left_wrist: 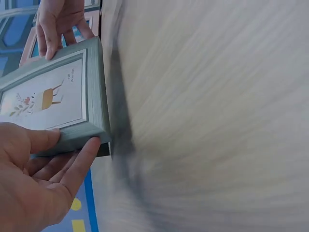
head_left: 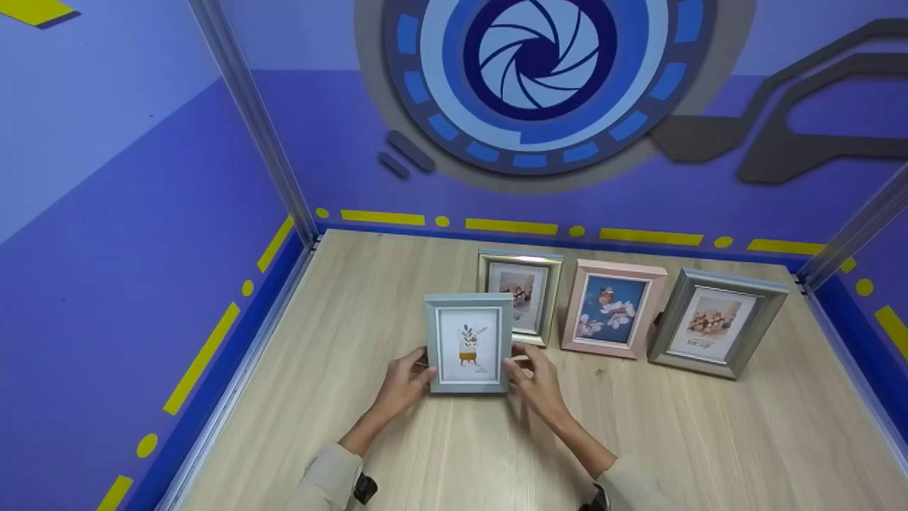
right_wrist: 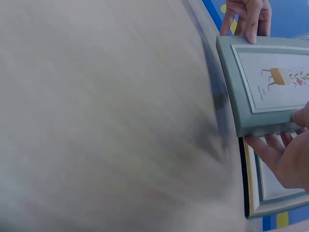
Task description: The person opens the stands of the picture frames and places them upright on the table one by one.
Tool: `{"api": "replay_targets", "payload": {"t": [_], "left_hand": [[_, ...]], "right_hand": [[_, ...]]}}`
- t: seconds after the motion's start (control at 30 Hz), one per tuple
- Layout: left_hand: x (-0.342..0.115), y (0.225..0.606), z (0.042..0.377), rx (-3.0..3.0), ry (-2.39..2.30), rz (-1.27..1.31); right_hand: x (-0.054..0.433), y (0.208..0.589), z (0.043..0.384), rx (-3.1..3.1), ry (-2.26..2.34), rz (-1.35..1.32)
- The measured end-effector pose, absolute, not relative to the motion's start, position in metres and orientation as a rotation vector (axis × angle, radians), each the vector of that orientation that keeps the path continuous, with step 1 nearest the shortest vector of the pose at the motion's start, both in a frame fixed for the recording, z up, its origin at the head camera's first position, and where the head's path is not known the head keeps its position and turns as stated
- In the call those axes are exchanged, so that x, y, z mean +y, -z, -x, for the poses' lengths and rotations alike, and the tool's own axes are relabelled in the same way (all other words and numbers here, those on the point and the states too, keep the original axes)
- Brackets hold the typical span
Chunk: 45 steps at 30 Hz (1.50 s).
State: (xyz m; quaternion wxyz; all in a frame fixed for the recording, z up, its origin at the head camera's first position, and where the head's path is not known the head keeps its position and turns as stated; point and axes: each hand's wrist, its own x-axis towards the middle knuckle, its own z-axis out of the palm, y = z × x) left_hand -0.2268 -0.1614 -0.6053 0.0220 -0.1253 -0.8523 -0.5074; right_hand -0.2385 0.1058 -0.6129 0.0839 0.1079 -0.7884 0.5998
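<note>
Both hands hold a pale green-grey picture frame [head_left: 434, 341] upright, with its print of a plant in a yellow pot facing me. My left hand [head_left: 403, 387] grips the lower left side, thumb on the front and fingers behind, as the left wrist view also shows. At the lower right side, my right hand [head_left: 537, 383] pinches the frame in the same way. The bottom edge is close to the table; whether it touches cannot be told. Behind it stands a gold picture frame [head_left: 555, 298], its lower left part hidden by the green-grey one.
To the right of the gold frame stand a pink picture frame [head_left: 615, 350] with a blossom print and a grey-brown picture frame [head_left: 762, 330]. All rest on a light wooden table [head_left: 340, 298]. Blue printed panels [head_left: 319, 142] enclose its back and sides, with metal posts [head_left: 255, 113] at the corners.
</note>
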Motion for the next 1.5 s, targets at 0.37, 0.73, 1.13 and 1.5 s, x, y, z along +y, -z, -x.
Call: {"api": "replay_targets", "payload": {"t": [0.37,0.73,1.13,1.5], "left_hand": [[-0.190,0.609,0.250,-2.608,1.583,0.177],[-0.212,0.617,0.279,-2.544,1.543,0.014],[-0.203,0.618,0.306,-2.497,1.496,0.016],[-0.205,0.614,0.306,-2.561,1.469,-0.041]], "right_hand": [[0.055,0.608,0.259,-2.218,-1.819,-0.177],[0.022,0.606,0.279,-2.343,-1.949,-0.407],[0.022,0.608,0.297,-2.519,-1.965,-0.470],[0.024,0.610,0.296,-2.562,-1.912,-0.534]]}}
